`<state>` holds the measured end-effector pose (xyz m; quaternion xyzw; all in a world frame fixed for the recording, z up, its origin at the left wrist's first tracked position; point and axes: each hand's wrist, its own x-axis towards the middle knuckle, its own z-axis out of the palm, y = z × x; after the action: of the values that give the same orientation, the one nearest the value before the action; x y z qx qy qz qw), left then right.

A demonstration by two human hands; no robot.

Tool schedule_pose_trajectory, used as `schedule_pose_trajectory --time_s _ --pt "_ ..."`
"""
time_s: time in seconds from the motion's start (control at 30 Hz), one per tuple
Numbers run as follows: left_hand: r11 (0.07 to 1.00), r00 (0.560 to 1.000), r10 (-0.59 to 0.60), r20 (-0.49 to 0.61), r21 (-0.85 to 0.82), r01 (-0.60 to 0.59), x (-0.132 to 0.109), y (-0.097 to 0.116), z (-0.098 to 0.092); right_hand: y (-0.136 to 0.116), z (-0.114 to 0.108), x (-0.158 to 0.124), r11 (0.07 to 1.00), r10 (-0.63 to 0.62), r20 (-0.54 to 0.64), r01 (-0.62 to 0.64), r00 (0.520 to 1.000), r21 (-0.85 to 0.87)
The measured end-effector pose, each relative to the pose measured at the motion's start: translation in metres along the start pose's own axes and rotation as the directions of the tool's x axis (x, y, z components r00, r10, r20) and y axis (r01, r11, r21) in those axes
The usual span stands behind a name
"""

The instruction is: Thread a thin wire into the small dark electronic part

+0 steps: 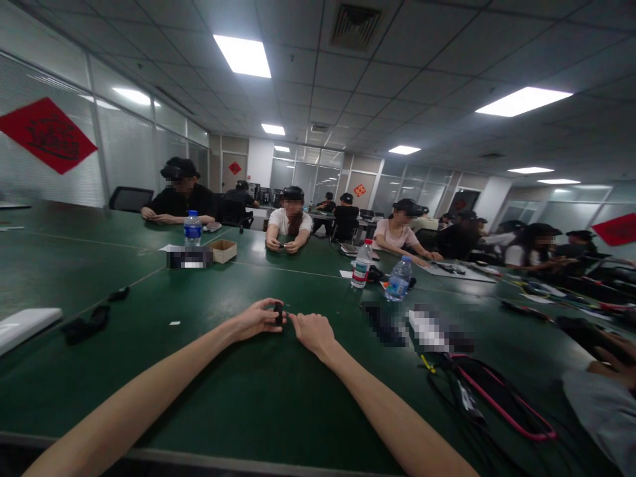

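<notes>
Over the green table [238, 411], my left hand [256, 321] pinches a small black object [279, 314] between thumb and fingers. Its exact kind is too small to tell; it looks like a short upright block. Just to the right of it is my right hand [314, 332], fingers curled in and thumb and forefinger pressed together, pointing at the black piece. A tiny dark tip seems to show at the right fingertips, but I cannot make out what it is. A narrow gap lies between the two hands.
Water bottles [362, 264] stand ahead, one also at right [399, 278]. A small open box [223, 251] is farther left. Black straps [87, 324] and a white device [30, 326] lie left. Cables and a pink-edged item [504, 397] lie right. Several people sit around.
</notes>
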<state>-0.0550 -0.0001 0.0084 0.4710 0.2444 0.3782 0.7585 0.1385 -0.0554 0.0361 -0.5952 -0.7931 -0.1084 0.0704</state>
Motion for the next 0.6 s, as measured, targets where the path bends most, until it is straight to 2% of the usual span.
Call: schedule_pose_trajectory --time_s 0.27,0.47,0.6 --pt "0.994 0.994 0.107 0.008 -0.007 -0.107 0.003 -0.005 0.003 0.002 0.000 0.000 1.000 -0.009 -0.023 0.009 1.000 -0.006" --pt "0.996 0.995 0.093 -0.039 -0.002 -0.093 0.005 -0.006 0.007 0.004 0.001 0.000 1.000 -0.006 -0.055 0.006 0.998 -0.002" --pt "0.996 0.994 0.092 -0.064 0.024 -0.091 0.010 -0.011 0.004 0.007 0.005 0.001 1.000 -0.027 -0.084 0.028 0.996 0.004"
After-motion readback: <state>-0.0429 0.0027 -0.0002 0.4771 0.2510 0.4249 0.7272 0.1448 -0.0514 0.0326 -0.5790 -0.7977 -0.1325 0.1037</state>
